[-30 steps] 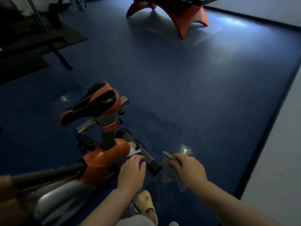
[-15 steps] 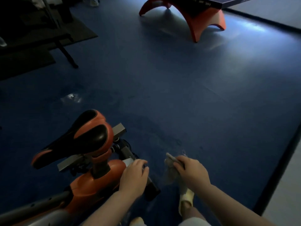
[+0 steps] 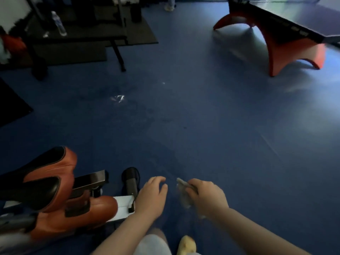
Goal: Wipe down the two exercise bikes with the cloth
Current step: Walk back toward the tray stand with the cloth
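Note:
An orange and black exercise bike [image 3: 77, 210] fills the lower left, its saddle [image 3: 42, 177] nearest the camera's left edge and its black rear base bar [image 3: 131, 181] sticking out to the right. My left hand [image 3: 151, 196] hovers just right of that bar with fingers loosely spread, holding nothing. To its right my right hand [image 3: 204, 196] is closed around a crumpled pale cloth [image 3: 183, 190], which hangs a little above the blue floor. Only one bike is in view.
Blue floor [image 3: 202, 116] stretches ahead. An orange-legged table tennis table [image 3: 287, 34] stands at the back right. Dark gym equipment on black mats [image 3: 82, 34], with a water bottle [image 3: 58, 23], sits at the back left. My yellow slipper [image 3: 186, 245] shows at the bottom.
The view has tilted up and the bike has slid to the lower left. My left hand has come off the bike's rear bar. The right hand keeps hold of the cloth.

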Demonstrator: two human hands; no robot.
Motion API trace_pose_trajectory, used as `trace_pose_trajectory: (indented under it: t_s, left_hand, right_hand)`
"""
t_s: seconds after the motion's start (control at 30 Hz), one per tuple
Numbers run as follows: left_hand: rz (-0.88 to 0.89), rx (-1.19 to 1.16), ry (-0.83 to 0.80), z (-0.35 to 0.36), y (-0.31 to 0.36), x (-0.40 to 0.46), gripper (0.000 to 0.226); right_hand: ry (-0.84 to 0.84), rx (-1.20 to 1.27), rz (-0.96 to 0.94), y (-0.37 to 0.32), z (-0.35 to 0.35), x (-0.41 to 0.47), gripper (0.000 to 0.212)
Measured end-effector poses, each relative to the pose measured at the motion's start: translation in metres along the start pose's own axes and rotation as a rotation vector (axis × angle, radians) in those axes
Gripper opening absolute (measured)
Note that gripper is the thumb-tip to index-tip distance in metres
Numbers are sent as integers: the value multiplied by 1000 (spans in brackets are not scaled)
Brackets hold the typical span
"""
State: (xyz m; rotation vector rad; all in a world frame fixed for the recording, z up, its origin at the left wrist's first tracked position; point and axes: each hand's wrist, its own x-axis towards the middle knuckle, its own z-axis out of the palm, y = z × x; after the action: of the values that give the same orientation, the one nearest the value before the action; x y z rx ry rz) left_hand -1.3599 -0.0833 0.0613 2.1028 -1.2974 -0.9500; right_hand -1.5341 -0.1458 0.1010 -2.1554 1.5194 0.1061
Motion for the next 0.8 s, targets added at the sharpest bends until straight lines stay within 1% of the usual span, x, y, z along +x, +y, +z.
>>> trace_pose_trajectory:
  t_s: [0.17,0.37,0.57,0.67,0.8]
  left_hand:
    - [-67,-27,94,-5,18,35,34]
    - [-163,-74,173,-16,11,89,32]
    - [-241,-91,204,-51,9,177,32]
    - [-265,-83,254,-83,4,212,33]
    - [-317,-91,329,-122,-8,248,34]
  right_hand:
    - [-22,11,-73,8,-26,56,24]
    - [-88,-30,-160,-17,-46,139,19]
    - [-133,-81,-249,-60,-68,240,17]
    - [-180,-82,-289,-90,-75,285,19]
    - [-185,-111,-370,-135,-82,338,18]
